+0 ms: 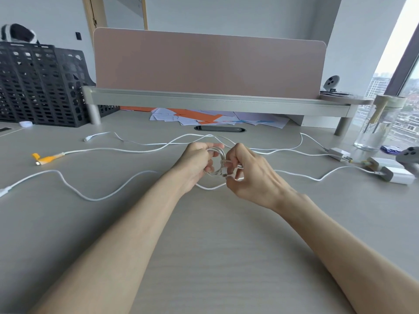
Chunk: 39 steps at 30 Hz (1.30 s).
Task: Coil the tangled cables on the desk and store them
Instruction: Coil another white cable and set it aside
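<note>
A small coil of white cable (218, 163) sits between my two hands above the middle of the desk. My left hand (196, 165) grips the coil's left side with curled fingers. My right hand (248, 175) pinches its right side, where a plug end shows. Other white cables lie loose across the desk: one with an orange connector (46, 158) at the left, one (74, 188) snaking along the near left, one with a white plug (87, 139) further back, and one (317, 177) running right to the white chargers (398, 175).
A black mesh file rack (38, 87) stands at the back left. A monitor shelf (204, 99) with a pink panel spans the back, papers (204, 118) under it. At the right are a glass jar (376, 123), an adapter (339, 153) and a grey controller (409, 155).
</note>
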Each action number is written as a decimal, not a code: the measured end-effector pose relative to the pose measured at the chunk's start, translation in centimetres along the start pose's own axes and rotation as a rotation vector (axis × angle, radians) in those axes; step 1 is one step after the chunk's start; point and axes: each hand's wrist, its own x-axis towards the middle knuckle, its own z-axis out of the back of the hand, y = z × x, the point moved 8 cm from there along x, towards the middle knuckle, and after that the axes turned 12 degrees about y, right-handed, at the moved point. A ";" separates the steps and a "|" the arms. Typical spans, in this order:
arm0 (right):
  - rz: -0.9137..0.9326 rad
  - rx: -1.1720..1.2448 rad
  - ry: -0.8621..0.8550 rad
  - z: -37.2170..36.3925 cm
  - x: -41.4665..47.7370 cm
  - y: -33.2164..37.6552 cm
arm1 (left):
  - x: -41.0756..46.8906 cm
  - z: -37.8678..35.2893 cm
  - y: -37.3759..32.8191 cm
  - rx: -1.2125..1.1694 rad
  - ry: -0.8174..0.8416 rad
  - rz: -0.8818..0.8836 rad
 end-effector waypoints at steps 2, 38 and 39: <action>0.040 0.003 -0.022 0.0 0.0 -0.1 | 0.1 0.1 0.0 0.036 -0.010 -0.003; 0.330 -0.469 -0.095 -0.1 0.0 3.4 | -0.2 0.6 1.0 -0.043 -0.083 0.137; 0.330 -0.461 -0.099 0.0 0.0 3.3 | -0.1 0.6 1.0 -0.046 -0.083 0.136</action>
